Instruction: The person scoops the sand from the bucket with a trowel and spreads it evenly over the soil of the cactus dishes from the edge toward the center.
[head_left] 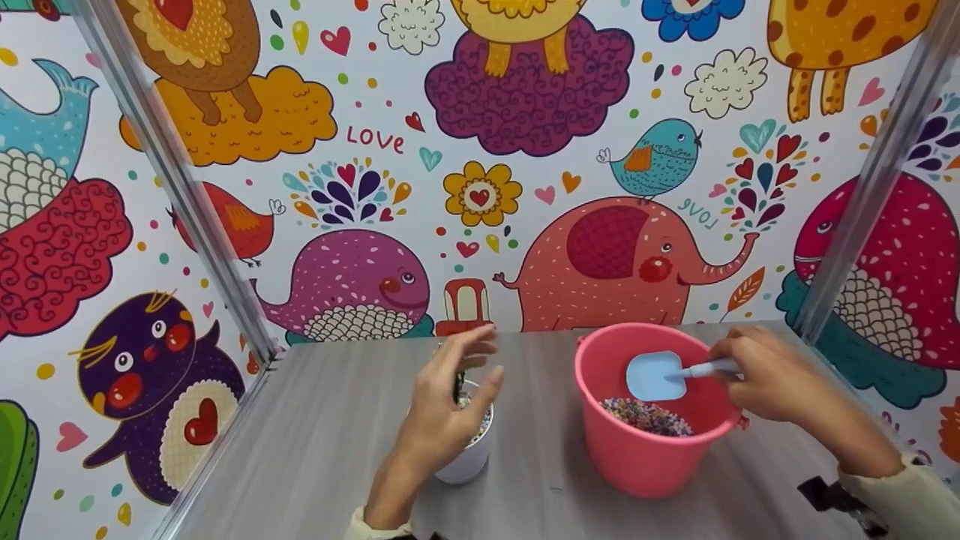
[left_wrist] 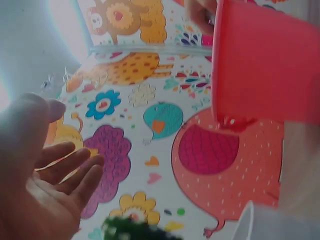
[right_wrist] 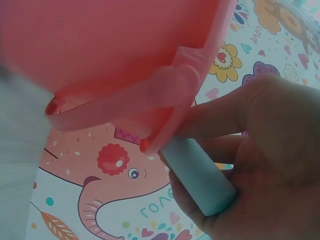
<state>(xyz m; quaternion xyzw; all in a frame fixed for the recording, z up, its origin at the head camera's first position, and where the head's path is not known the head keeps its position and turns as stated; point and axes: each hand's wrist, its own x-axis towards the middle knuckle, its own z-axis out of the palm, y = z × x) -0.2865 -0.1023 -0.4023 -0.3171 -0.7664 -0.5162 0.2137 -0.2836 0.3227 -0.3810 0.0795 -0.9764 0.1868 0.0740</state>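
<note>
My right hand (head_left: 772, 379) grips the handle of a light blue toy shovel (head_left: 656, 376). Its blade is inside a pink bucket (head_left: 645, 465), above a layer of small multicoloured beads (head_left: 649, 417). In the right wrist view, fingers and thumb wrap the pale shovel handle (right_wrist: 197, 175) beside the bucket rim. My left hand (head_left: 442, 412), fingers spread and loosely bent, is by a white cup (head_left: 461, 469) and partly hides it. Small beads show in the cup, with a dark green plant-like piece (left_wrist: 132, 230) sticking up; whether the hand touches the cup, I cannot tell.
Both bucket and cup stand on a grey wood-grain table (head_left: 322, 450). Behind it rises a wall (head_left: 517, 247) printed with cartoon animals, with metal posts (head_left: 172, 172) at its corners. The bucket's pink carrying handle (right_wrist: 110, 107) hangs down its side.
</note>
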